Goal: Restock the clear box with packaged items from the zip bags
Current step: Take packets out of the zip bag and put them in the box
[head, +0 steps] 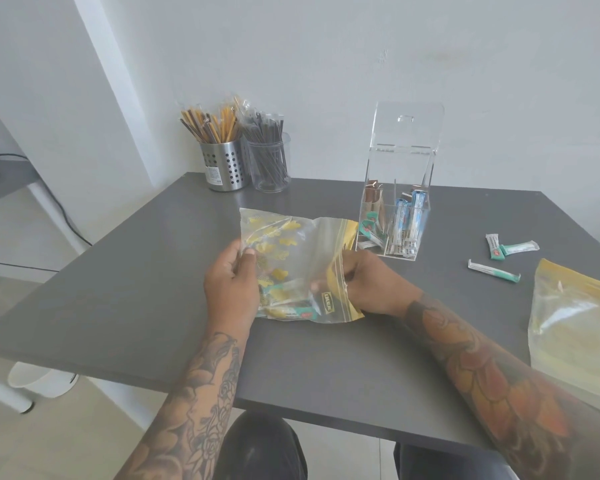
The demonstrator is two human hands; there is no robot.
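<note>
A matt, smooth grey worktop [153, 271] is seen. The zip bag [302, 244] is of thin glossy plastic, the clear box [404, 161] of glossy acrylic, the perforated holder [224, 166] of brushed metal.

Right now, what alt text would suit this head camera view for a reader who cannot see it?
Two tattooed hands, left hand and right hand, hold a yellow-patterned zip bag of packets on a grey table. Behind stands an open clear box, partly stocked; three loose packets lie right.

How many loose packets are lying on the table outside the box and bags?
3, all right of the clear box: two touching packets farther back, one packet nearer, by the second zip bag. Others may be hidden.
</note>
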